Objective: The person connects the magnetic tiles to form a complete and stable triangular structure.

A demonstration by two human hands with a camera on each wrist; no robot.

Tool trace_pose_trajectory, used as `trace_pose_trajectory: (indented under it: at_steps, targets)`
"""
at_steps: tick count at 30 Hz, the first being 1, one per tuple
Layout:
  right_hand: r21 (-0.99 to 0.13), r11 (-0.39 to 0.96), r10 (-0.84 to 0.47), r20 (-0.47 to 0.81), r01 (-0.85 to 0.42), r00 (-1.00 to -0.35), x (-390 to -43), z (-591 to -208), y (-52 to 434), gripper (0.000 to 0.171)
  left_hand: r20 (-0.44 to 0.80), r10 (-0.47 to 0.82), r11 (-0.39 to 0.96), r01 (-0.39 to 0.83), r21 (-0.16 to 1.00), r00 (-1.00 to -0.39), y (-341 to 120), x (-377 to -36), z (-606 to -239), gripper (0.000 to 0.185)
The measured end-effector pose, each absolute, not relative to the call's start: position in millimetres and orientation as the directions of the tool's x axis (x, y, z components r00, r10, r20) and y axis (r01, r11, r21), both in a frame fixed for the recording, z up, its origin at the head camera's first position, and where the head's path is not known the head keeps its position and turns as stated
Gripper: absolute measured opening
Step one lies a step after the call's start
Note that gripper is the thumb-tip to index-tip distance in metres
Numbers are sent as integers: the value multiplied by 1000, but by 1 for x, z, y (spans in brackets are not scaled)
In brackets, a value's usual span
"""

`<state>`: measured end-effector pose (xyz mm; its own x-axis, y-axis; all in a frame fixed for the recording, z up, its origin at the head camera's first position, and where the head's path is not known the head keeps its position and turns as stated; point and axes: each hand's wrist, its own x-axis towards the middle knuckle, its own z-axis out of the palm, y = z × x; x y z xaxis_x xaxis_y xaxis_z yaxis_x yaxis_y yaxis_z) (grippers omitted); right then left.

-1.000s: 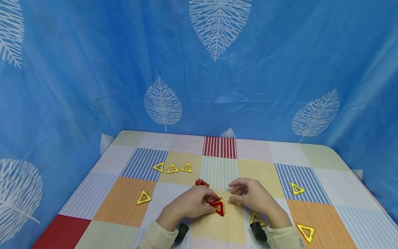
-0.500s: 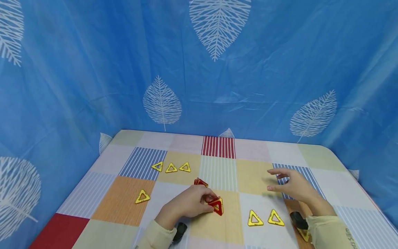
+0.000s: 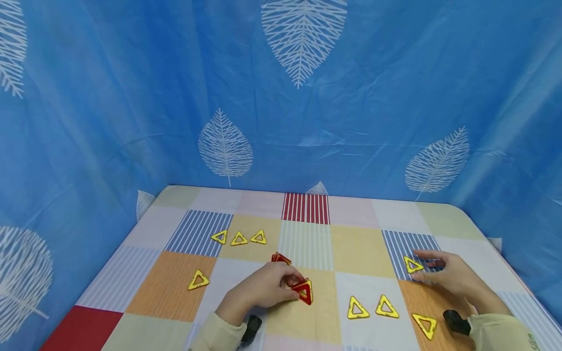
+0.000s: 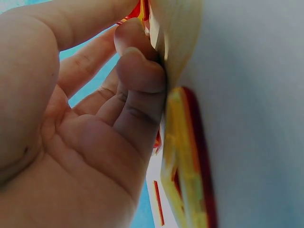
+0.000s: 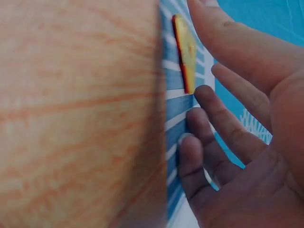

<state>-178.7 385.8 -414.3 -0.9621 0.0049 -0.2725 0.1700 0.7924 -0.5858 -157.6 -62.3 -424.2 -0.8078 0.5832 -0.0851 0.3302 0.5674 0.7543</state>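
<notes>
My left hand (image 3: 265, 288) pinches a small cluster of red and yellow triangle pieces (image 3: 303, 292) at the middle of the table. In the left wrist view most of that cluster is hidden behind the fingers (image 4: 137, 66). Just beyond this hand stands another red triangle cluster (image 3: 281, 258), partly covered by it. At the right, my right hand (image 3: 456, 275) is spread beside a flat yellow triangle piece (image 3: 412, 265). The right wrist view shows that piece's red underside (image 5: 179, 52), with thumb and fingers parted around it; contact cannot be made out.
Three yellow triangles (image 3: 239, 239) lie in a row at the back left, and one (image 3: 198, 280) lies nearer on the orange patch. Two more (image 3: 386, 307) lie between the hands. Another (image 3: 425, 325) is near the right wrist. A blue leaf-patterned curtain (image 3: 351, 97) borders the patchwork-covered table (image 3: 360, 207).
My right hand has moved from beside the held cluster far to the right, reaching the yellow triangle on the blue striped patch. The left hand stays in place, holding its cluster.
</notes>
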Motion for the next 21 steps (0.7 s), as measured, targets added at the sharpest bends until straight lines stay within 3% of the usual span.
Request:
trace_pose_trajectory:
  at_steps: [13, 21]
  targets:
    - [-601, 763, 76, -282, 238, -956, -182, -426, 389, 69, -96, 582, 560, 313, 767, -807, -63, -157, -425, 27]
    - [-576, 794, 51, -256, 195, -965, -183, -429, 390, 58, -98, 582, 559, 309, 769, -807, -63, -158, -425, 26]
